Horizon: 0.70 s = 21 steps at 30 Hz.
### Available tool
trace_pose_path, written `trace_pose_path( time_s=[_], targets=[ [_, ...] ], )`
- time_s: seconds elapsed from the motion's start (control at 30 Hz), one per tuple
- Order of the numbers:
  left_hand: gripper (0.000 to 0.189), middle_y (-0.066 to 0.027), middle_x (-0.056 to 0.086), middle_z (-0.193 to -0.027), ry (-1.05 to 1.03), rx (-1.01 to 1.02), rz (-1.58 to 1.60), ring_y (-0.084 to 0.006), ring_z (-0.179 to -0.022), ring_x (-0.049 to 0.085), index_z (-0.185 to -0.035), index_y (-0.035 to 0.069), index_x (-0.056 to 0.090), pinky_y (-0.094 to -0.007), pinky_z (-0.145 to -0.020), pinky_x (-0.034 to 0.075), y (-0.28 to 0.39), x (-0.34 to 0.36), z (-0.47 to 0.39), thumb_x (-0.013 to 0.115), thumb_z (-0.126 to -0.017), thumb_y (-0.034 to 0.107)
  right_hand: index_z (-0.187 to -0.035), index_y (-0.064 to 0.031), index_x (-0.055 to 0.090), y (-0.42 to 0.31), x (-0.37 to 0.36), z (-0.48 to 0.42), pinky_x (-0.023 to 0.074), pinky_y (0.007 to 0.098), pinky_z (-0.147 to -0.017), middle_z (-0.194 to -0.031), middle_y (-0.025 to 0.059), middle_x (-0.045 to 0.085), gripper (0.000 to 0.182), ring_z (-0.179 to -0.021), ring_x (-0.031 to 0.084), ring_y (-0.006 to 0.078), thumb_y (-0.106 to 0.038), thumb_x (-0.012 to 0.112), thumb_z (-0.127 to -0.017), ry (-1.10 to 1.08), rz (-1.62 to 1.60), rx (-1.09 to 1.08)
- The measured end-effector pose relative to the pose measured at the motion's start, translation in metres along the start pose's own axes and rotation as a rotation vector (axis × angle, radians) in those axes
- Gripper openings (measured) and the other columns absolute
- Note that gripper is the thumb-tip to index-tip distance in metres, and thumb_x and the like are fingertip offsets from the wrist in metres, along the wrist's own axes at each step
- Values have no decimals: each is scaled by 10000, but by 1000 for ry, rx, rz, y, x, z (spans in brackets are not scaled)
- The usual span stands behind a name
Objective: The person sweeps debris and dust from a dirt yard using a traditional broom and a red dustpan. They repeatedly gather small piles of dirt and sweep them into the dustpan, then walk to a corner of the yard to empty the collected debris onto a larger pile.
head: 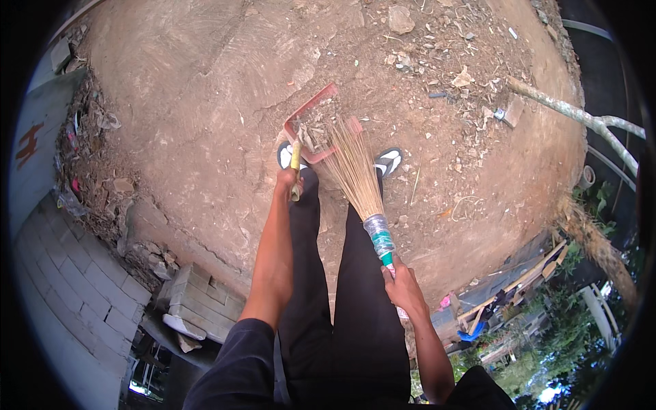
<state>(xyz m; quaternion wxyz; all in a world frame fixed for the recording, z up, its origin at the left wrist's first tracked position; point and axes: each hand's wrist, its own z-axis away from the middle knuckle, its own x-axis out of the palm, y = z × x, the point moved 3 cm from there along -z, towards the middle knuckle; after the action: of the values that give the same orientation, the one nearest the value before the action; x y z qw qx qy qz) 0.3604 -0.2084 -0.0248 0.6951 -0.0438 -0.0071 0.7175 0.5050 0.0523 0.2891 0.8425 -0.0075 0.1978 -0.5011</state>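
My left hand [290,180] is closed round the yellowish handle of a red plastic dustpan [309,105], which rests on the dirt ground in front of my feet. Dry leaves and litter [313,132] lie in the pan. In my right hand [402,284] is the wrapped handle of a stick broom [359,179], bound with silver and green tape. The broom's bristle tips reach over the pan's right part and hide some of it.
Leaf litter and stones [425,66] are scattered ahead and right. A forked branch [564,105] juts in at the right, near a broken block [514,111]. Rubbish and rubble [102,169] line the left edge beside a block wall [77,277]. Stacked blocks [202,302] stand lower left.
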Motion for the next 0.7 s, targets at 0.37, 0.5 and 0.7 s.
trace_pose_path(
  time_s=[0.37, 0.5, 0.7],
  targets=[
    [152, -65, 495, -678, 5, 26, 24, -112, -438, 408, -1060, 68, 432, -281, -359, 366, 4, 3, 4, 441, -969, 190, -1158, 120, 468, 6, 49, -77, 472, 562, -754, -873, 384, 609, 321, -895, 601, 526, -124, 508, -954, 37, -13, 69],
    [153, -63, 499, -671, 10, 6, 19, -120, -437, 417, -1051, 63, 442, -289, -361, 371, -2, 4, 5, 445, -972, 194, -1159, 99, 481, -3, 37, -36, 469, 559, -747, -886, 372, 618, 315, -895, 603, 527, -127, 528, -946, -76, 27, 41],
    [169, -62, 511, -665, 9, 6, 46, -128, -435, 425, -1029, 50, 453, -306, -360, 378, -1, 0, 5, 452, -976, 211, -1297, 90, 406, -23, -22, -2, 466, 581, -771, -915, 382, 616, 413, -909, 598, 536, -126, 498, -957, -63, 9, 116]
  ],
)
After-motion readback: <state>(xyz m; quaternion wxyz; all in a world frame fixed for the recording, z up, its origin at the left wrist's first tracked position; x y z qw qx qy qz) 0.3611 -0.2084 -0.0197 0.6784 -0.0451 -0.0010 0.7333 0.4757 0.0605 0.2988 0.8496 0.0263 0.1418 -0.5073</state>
